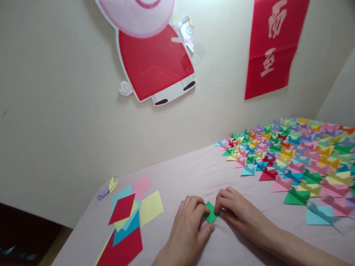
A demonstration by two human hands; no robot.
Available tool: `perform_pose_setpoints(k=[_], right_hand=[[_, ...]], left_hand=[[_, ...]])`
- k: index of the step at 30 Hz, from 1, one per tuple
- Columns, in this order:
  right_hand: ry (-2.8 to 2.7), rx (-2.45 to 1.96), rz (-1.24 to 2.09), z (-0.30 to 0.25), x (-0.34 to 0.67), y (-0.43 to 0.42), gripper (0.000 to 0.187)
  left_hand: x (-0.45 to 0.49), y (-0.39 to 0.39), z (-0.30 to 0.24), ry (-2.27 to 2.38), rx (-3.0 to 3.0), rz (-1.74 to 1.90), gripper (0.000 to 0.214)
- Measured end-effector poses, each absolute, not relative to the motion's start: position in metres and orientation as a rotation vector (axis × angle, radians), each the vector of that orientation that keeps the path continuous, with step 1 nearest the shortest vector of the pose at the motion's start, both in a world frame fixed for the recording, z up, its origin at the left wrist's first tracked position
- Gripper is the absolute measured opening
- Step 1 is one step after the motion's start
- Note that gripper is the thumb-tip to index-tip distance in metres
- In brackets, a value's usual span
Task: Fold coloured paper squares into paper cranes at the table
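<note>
A small green piece of folded origami paper (210, 214) lies on the bedsheet, a diamond shape between my two hands. My left hand (186, 227) has its curled fingertips on the paper's left corner, with the thumb resting just below it. From the other side, my right hand (237, 211) pinches the right corner, fingers bent and pressed together. The paper's outer corners are partly hidden under the fingertips.
Loose square sheets, including a red sheet (123, 208) and a pale yellow sheet (151, 208), overlap at left. Behind them lie a yellow folded piece (112, 185) and a purple folded piece (103, 193). Rows of folded paper cranes (296, 195) cover the right side. A wall (69, 129) borders the back.
</note>
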State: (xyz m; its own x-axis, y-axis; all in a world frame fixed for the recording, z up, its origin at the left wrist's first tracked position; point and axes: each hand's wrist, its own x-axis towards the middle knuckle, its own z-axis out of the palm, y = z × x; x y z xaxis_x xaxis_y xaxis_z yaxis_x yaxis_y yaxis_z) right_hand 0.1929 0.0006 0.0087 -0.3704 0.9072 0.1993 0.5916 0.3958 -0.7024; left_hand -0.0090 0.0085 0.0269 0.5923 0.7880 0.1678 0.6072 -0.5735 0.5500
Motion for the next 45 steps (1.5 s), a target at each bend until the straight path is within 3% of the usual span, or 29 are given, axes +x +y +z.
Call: perform_pose_setpoints(k=[27, 37, 45], right_hand=[[-2.033, -1.431, 0.826, 0.021, 0.188, -0.001, 0.015], [-2.031, -1.472, 0.801, 0.017, 0.185, 0.003, 0.010], [-2.107, -1.541, 0.723, 0.019, 0.180, 0.007, 0.012]], left_hand=[[-0.010, 0.018, 0.033, 1.079, 2.074, 0.602, 0.019], [0.001, 0.016, 0.016, 1.240, 2.240, 0.704, 0.017], [0.005, 0.016, 0.008, 1.380, 2.356, 0.589, 0.019]])
